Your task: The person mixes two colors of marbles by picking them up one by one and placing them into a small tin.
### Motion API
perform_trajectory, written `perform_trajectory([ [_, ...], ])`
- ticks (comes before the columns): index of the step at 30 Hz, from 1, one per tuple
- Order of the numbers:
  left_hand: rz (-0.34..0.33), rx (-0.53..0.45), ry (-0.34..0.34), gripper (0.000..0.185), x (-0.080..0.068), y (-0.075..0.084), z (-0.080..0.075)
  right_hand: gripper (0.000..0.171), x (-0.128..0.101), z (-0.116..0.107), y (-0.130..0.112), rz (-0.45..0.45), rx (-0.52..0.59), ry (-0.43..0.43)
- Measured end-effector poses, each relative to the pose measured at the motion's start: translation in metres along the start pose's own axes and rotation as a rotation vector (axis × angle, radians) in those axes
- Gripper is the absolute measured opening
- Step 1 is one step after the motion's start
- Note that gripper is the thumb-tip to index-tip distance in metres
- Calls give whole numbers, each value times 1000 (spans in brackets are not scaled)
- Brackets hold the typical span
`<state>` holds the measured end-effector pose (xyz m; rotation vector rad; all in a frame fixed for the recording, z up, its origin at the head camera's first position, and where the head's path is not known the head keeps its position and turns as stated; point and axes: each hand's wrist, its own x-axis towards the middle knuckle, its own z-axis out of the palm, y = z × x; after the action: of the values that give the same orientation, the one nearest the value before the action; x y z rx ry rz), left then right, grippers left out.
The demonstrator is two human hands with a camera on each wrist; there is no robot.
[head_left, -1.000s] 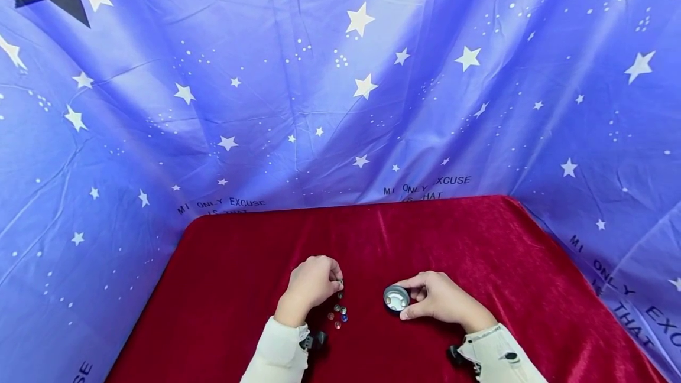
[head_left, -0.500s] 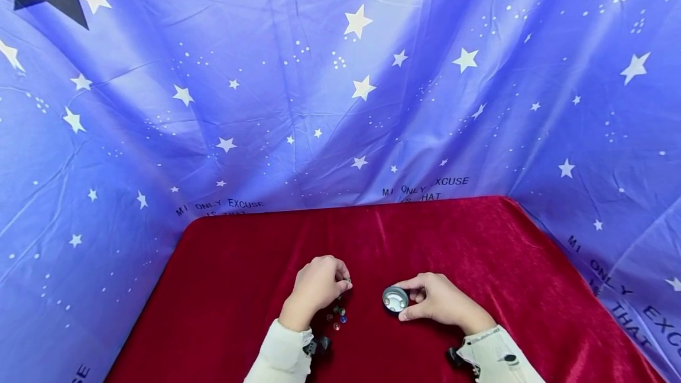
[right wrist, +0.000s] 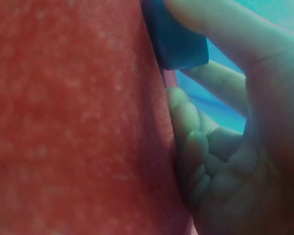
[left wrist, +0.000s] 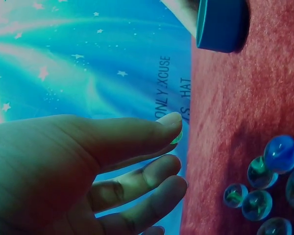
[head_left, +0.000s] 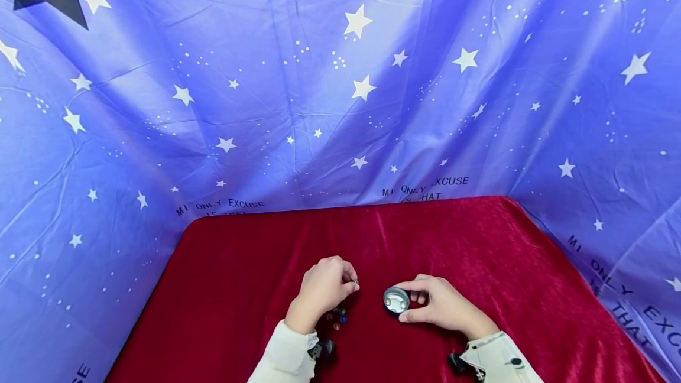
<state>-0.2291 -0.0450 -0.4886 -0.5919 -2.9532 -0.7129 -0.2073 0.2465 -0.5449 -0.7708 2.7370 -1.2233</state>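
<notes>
While the left hand (head_left: pixel 321 289) pinches a glass marble (left wrist: pixel 177 138), the right hand (head_left: pixel 447 306) grips a round dark container (left wrist: pixel 224 27) to the marble's right, slightly closer in, not touching it.

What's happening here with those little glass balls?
A person's left hand pinches what looks like a marble, mostly hidden by the fingertips, above the red cloth. The right hand grips a small round container. Several loose marbles lie on the cloth near the left hand.
</notes>
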Motion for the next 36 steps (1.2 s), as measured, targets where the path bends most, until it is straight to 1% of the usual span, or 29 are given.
perform_trajectory([
  [6, 21, 7, -5, 15, 0, 4, 3, 49, 0, 1, 2, -11, 7, 15],
  [15, 72, 21, 25, 12, -1, 14, 9, 49, 0, 0, 0, -24, 2, 25],
  [21, 89, 21, 30, 11, -2, 21, 14, 49, -1, 0, -1, -14, 4, 16],
  [28, 124, 21, 63, 11, -2, 28, 20, 49, 0, -1, -1, 6, 10, -2],
  [36, 148, 25, 52, 12, -1, 33, 25, 49, 0, -1, -3, 21, -3, -14],
])
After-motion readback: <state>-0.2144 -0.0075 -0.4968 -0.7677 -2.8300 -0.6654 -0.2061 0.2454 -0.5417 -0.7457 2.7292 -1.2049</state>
